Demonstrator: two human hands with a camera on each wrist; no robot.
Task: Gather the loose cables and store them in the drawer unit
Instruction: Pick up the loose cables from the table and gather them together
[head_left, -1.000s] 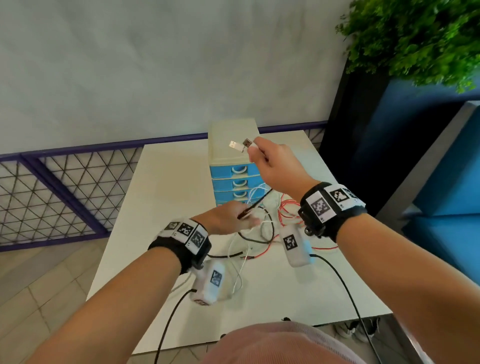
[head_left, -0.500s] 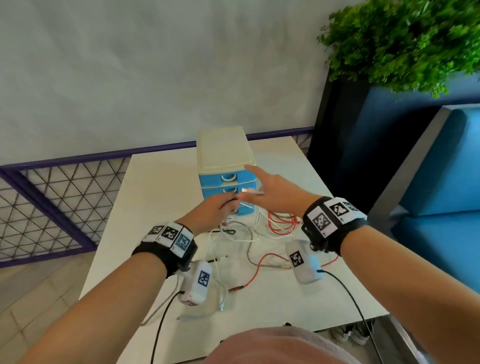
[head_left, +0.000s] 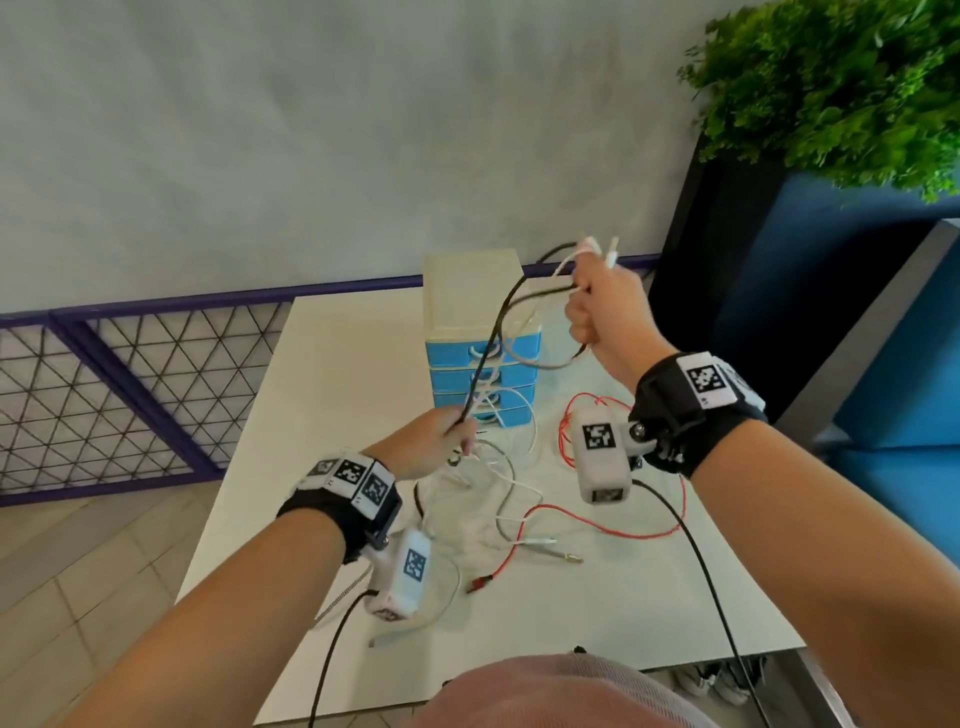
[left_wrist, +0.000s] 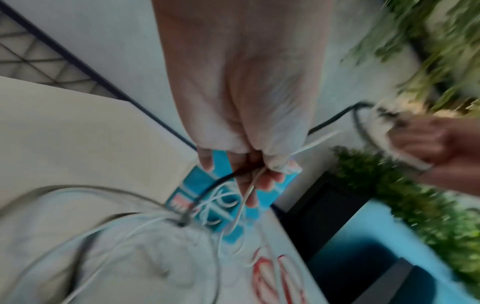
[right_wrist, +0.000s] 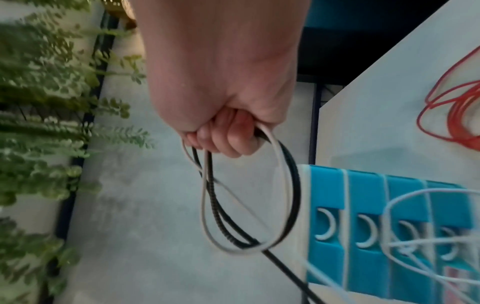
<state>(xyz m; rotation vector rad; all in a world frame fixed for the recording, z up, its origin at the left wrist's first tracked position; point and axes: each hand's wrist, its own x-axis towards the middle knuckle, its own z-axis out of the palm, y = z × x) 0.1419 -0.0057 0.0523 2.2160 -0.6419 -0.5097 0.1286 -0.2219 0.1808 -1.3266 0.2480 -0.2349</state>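
My right hand (head_left: 597, 306) is raised beside the top of the drawer unit (head_left: 470, 291). It grips loops of a black cable (head_left: 488, 353) and a white cable (head_left: 566, 262), with plug ends sticking out above the fist. In the right wrist view my right hand (right_wrist: 226, 133) has its fingers curled round the black cable (right_wrist: 294, 185) and the white cable (right_wrist: 283, 174). My left hand (head_left: 444, 434) is lower, in front of the blue drawers, and grips the same black cable (left_wrist: 215, 184) and a white strand (left_wrist: 244, 197). All drawers look closed.
A red cable (head_left: 597, 525) and several white and grey cables (head_left: 501, 499) lie tangled on the white table (head_left: 337, 374). A dark planter with green foliage (head_left: 841, 93) stands to the right. A purple mesh railing (head_left: 130, 374) runs along the left.
My right hand has risen from the drawer fronts to beside the unit's top, carrying cable loops. The black cable now stretches down to my left hand, which stayed low.
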